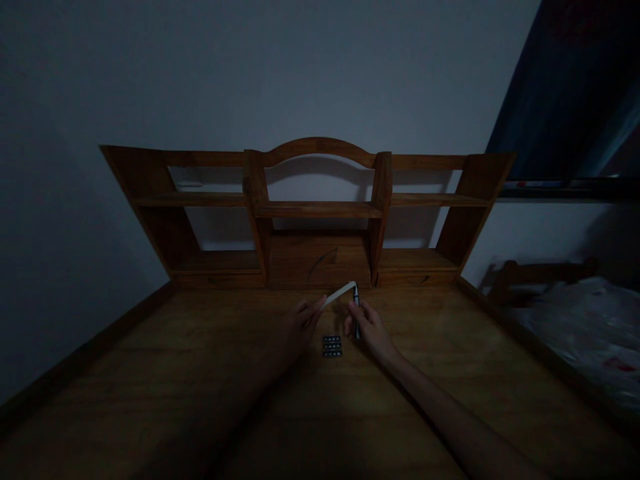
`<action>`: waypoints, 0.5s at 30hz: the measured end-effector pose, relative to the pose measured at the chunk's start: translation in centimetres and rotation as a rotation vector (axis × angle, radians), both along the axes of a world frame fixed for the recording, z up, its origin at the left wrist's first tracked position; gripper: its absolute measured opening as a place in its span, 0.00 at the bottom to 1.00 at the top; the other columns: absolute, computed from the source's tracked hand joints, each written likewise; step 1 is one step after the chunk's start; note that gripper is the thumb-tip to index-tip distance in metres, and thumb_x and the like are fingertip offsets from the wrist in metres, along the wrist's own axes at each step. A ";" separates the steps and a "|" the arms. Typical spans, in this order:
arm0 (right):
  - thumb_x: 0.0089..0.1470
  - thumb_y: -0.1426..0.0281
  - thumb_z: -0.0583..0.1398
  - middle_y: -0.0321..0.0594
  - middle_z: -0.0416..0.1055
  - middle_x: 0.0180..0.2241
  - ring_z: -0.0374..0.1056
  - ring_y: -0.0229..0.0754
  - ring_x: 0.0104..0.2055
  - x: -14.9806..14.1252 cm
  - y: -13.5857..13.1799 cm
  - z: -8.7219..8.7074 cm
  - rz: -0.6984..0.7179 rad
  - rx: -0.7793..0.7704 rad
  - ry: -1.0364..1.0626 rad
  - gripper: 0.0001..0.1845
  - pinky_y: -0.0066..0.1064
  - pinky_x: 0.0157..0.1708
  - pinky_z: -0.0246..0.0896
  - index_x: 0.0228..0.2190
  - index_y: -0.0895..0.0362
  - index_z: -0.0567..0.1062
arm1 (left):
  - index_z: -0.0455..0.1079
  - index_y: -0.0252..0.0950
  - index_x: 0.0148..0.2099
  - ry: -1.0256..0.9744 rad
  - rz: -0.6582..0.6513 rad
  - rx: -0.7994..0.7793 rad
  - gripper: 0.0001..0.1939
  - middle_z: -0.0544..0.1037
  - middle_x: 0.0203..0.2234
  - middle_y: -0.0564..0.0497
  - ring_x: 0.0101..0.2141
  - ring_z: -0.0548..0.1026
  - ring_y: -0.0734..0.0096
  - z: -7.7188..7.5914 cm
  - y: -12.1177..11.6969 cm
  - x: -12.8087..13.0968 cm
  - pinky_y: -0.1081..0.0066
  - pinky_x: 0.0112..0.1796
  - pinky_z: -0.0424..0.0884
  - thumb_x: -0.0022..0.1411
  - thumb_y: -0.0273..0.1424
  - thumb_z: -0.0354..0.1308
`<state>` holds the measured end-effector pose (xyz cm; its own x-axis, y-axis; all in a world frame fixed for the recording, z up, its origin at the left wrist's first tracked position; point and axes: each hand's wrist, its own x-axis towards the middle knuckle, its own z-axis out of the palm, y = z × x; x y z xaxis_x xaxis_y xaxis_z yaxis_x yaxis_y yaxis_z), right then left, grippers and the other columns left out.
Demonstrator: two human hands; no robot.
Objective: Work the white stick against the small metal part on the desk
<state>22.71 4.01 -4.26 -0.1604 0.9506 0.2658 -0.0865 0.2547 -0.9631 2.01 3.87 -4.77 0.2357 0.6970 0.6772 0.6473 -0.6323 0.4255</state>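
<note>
The scene is dim. My right hand (pixel 367 327) is closed around a slim dark pen-like tool (pixel 357 313) held upright over the wooden desk (pixel 200 373). A white flat strip (pixel 340 292) runs from the tool's top leftwards to my left hand (pixel 300 323), whose fingertips pinch its end. Between the two hands a small dark case with rows of small bits (pixel 332 345) lies flat on the desk.
A wooden shelf unit (pixel 315 210) with several open compartments stands at the back of the desk against a pale wall. To the right, beyond the desk edge, are a wooden bed frame (pixel 540 272) and light bedding (pixel 585 333).
</note>
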 end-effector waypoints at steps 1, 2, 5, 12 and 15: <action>0.57 0.44 0.55 0.30 0.68 0.16 0.61 0.36 0.18 0.0 0.0 0.0 0.005 -0.008 0.005 0.24 0.26 0.20 0.52 0.33 0.54 0.67 | 0.66 0.44 0.62 -0.002 -0.001 0.007 0.20 0.72 0.34 0.51 0.31 0.72 0.74 0.0 0.0 0.0 0.75 0.33 0.70 0.72 0.35 0.47; 0.57 0.44 0.55 0.30 0.68 0.16 0.61 0.36 0.17 0.0 0.0 0.0 0.005 -0.014 0.008 0.25 0.26 0.19 0.52 0.32 0.54 0.67 | 0.66 0.44 0.62 -0.004 0.000 0.013 0.20 0.72 0.33 0.51 0.31 0.71 0.74 0.1 0.0 0.0 0.74 0.32 0.70 0.72 0.35 0.48; 0.57 0.44 0.56 0.30 0.69 0.16 0.61 0.36 0.17 -0.1 -0.1 0.0 -0.009 -0.022 0.011 0.25 0.26 0.20 0.52 0.31 0.54 0.66 | 0.66 0.44 0.62 -0.009 0.003 0.016 0.20 0.72 0.33 0.51 0.31 0.71 0.74 0.2 0.0 0.0 0.74 0.32 0.70 0.71 0.34 0.48; 0.56 0.44 0.56 0.31 0.69 0.16 0.62 0.36 0.18 -0.1 0.1 -0.1 -0.062 -0.017 0.054 0.25 0.26 0.20 0.52 0.30 0.54 0.66 | 0.66 0.46 0.62 -0.016 0.004 0.000 0.19 0.73 0.34 0.51 0.32 0.73 0.73 0.1 0.0 -0.1 0.73 0.33 0.72 0.71 0.36 0.48; 0.57 0.45 0.56 0.31 0.69 0.16 0.62 0.36 0.18 0.0 0.2 0.0 -0.060 -0.005 0.071 0.24 0.26 0.20 0.53 0.31 0.53 0.66 | 0.67 0.45 0.61 -0.023 0.019 -0.009 0.19 0.74 0.35 0.51 0.31 0.73 0.73 0.2 0.0 -0.2 0.74 0.32 0.72 0.71 0.35 0.49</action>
